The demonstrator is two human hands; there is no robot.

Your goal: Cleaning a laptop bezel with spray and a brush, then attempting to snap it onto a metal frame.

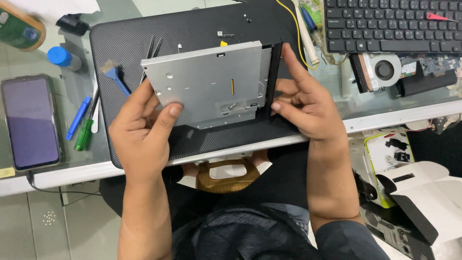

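Here, a slim silver optical drive point(207, 84) is held flat just above a black textured laptop lid point(192, 29) that lies on the glass worktable point(385, 113). It looks light and stiff, a thin metal shell with smooth faces that could slip, and its black front bezel point(274, 79) seems the frailest part, so the bare metal edges are the safest places to grip. Its broad face points up toward the camera; its long axis runs roughly left to right, tilted slightly, with the bezel end toward the right. The left hand point(142, 127) grasps the near left corner, thumb on top and fingers beneath. The right hand point(305, 103) pinches the bezel end, forefinger stretched along its edge. Around them lie a blue brush point(114, 76), tweezers point(150, 53), a green-handled screwdriver point(85, 131), a phone point(31, 120) and a keyboard point(392, 24).
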